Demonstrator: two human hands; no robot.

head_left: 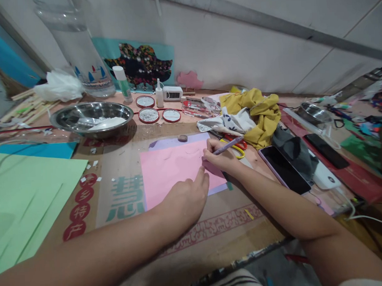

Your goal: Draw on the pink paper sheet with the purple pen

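Note:
A sheet of pink paper (pixel 170 173) lies on a flattened cardboard sheet, with purple paper (pixel 156 143) showing from under its edges. My right hand (pixel 221 154) grips a purple pen (pixel 229 145), its tip hidden behind the fingers at the paper's right side. Faint curved lines are drawn near the pink sheet's top. My left hand (pixel 190 193) rests flat on the paper with fingers stretched toward the right hand. A small dark eraser-like piece (pixel 182 138) sits at the top edge. Scissors with yellow and red handles (pixel 238 151) lie just behind my right hand.
Steel bowl (pixel 95 115), water-filled bottle (pixel 76 51), glue stick (pixel 121 82) and small red-rimmed dishes (pixel 148 115) stand at the back. Green paper (pixel 29 200) covers the left. Yellow cloth (pixel 259 114), a phone (pixel 283 168) and a white power bank (pixel 327 177) lie right.

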